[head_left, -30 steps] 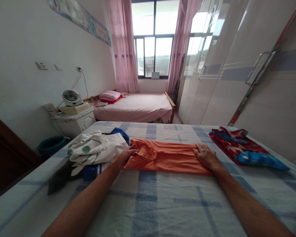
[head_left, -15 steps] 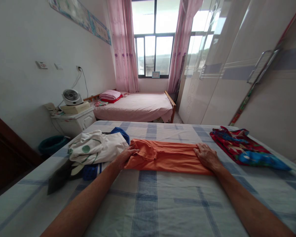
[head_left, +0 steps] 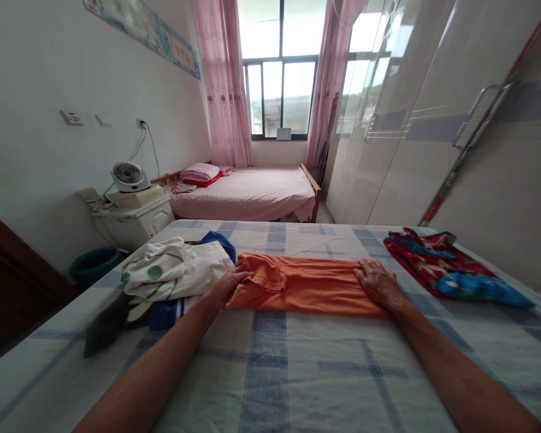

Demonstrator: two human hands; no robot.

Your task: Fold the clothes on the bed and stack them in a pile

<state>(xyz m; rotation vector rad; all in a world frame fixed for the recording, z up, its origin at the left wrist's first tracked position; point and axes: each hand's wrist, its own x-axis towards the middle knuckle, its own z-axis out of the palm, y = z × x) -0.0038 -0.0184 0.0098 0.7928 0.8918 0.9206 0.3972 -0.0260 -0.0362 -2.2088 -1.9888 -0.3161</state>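
An orange shirt (head_left: 315, 285) lies folded into a long strip across the bed in front of me, its collar end at the left. My left hand (head_left: 231, 285) rests on that collar end, fingers stretched over the cloth and the thumb hard to see. At the other end, my right hand (head_left: 377, 281) lies flat on the strip with its fingers apart. Small wrinkles run along the fabric between the two hands. Just left of my left hand is a loose heap of clothes, with a white garment with green dots (head_left: 171, 267) on top.
A red and blue patterned garment (head_left: 446, 267) lies at the bed's right. The checked bedsheet (head_left: 270, 373) spreads beneath everything. Beyond are a pink-covered bed (head_left: 247, 192), a nightstand (head_left: 139, 219) with a fan (head_left: 130, 175), a bin (head_left: 94, 264) and a tall wardrobe (head_left: 388, 162).
The view has shifted very slightly. Both hands stay at the two ends of the orange shirt, with hardly any movement.
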